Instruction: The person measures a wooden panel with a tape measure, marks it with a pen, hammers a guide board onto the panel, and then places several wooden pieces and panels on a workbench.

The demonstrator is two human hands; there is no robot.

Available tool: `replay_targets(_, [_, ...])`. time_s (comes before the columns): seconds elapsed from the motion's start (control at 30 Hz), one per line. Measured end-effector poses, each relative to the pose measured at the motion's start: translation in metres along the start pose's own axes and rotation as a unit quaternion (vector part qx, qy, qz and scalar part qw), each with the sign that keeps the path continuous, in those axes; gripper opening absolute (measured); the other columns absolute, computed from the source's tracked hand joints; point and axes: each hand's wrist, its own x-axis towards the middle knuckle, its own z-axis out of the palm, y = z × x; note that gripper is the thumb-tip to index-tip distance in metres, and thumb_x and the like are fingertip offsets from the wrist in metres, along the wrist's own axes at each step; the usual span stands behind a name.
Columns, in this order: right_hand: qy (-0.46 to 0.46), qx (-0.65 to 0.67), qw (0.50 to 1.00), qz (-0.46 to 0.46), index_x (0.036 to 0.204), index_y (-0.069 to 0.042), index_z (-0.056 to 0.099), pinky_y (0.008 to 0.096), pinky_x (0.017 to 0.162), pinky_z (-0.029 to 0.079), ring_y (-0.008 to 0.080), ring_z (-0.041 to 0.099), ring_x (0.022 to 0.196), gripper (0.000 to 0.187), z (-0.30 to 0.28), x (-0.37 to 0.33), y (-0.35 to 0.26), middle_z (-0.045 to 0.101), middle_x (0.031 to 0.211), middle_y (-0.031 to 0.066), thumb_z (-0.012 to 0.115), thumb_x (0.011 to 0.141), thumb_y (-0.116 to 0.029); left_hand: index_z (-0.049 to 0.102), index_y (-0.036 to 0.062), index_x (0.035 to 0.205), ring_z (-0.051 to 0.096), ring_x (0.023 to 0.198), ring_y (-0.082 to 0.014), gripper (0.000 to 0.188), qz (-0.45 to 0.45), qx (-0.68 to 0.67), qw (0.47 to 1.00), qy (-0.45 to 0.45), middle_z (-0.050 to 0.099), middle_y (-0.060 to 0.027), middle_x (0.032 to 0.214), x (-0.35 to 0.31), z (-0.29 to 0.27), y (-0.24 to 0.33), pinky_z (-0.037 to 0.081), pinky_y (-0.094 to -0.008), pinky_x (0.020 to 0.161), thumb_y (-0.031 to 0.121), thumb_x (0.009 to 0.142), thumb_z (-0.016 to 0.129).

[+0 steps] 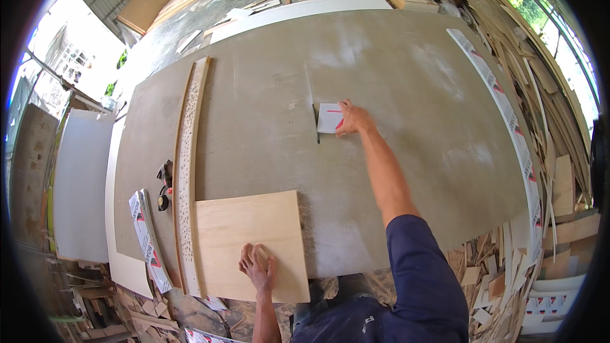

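A pale rectangular plywood panel (248,216) lies at the near left of the big grey-brown board. My left hand (257,268) rests on it, fingers spread and slightly bent, holding nothing. Out near the middle of the board, my right hand (354,119) grips the right side of a small white square piece (328,118) with red marks. A thin dark stick, perhaps a pencil (318,133), lies along the square's left edge. The panel's left edge meets a long wooden strip (187,171) with a speckled, hole-dotted face.
The large board (267,133) spans the work surface. A black tool (164,185) sits left of the strip, near a printed white strip (149,241). Another printed strip (502,101) follows the right edge. Stacked wood offcuts (546,76) crowd the right; scraps litter the floor.
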Motion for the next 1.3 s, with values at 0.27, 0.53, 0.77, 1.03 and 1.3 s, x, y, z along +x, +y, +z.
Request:
replay_targets(0.27, [0.311,0.167,0.893,0.280,0.146,-0.001,0.037,0.0495,0.095,0.052,0.0403,0.057,0.120,0.113,0.100,-0.253,0.051,0.040,0.144,0.0265,0.087,0.059,-0.053,0.059,0.0181,0.130,0.039,0.137,-0.0340,0.053,0.015,-0.013,0.997,0.075,0.047,-0.0153,0.146,-0.003,0.014,-0.017,0.021,-0.0513,0.113,0.034,0.080,0.068])
replay_targets(0.53, [0.472,0.235,0.601,0.600,0.129,0.002,0.057,0.0420,0.098,0.047,0.0370,0.062,0.110,0.092,0.229,-0.706,0.085,0.065,0.116,0.0252,0.084,0.065,-0.057,0.053,0.0258,0.137,0.040,0.138,-0.0345,0.058,0.039,0.072,0.995,0.060,0.041,-0.0119,0.152,0.026,0.035,-0.048,0.028,-0.0569,0.109,0.061,0.092,0.055])
replay_targets(0.77, [0.262,0.526,0.208,0.782,0.129,0.002,0.060,0.0493,0.071,0.043,0.0330,0.058,0.092,0.090,0.393,-0.978,0.055,0.061,0.123,0.0225,0.072,0.071,-0.065,0.055,0.0193,0.137,0.046,0.128,-0.0403,0.050,0.024,0.042,0.999,-0.011,0.044,-0.0182,0.147,-0.028,0.057,-0.005,0.038,-0.0569,0.103,0.044,0.094,0.061])
replay_targets(1.03, [0.407,0.600,0.007,0.689,0.129,-0.014,0.061,0.0402,0.057,0.036,0.0287,0.052,0.079,0.082,0.437,-1.062,0.146,0.059,0.121,0.0147,0.069,0.072,-0.072,0.062,0.0010,0.123,0.055,0.115,-0.0410,0.041,0.140,-0.122,0.982,-0.044,0.056,-0.0251,0.127,-0.265,0.111,0.146,0.044,-0.0518,0.099,0.018,0.088,0.073])
replay_targets(1.3, [0.617,0.590,0.122,0.506,0.123,-0.010,0.056,0.0454,0.070,0.053,0.0279,0.068,0.083,0.072,0.313,-1.073,0.382,0.057,0.102,0.0070,0.072,0.078,-0.064,0.070,-0.0028,0.112,0.065,0.107,-0.0325,0.039,0.100,-0.106,0.894,-0.425,0.070,-0.0212,0.112,-0.430,0.210,0.275,0.047,-0.0396,0.098,0.025,0.085,0.070])
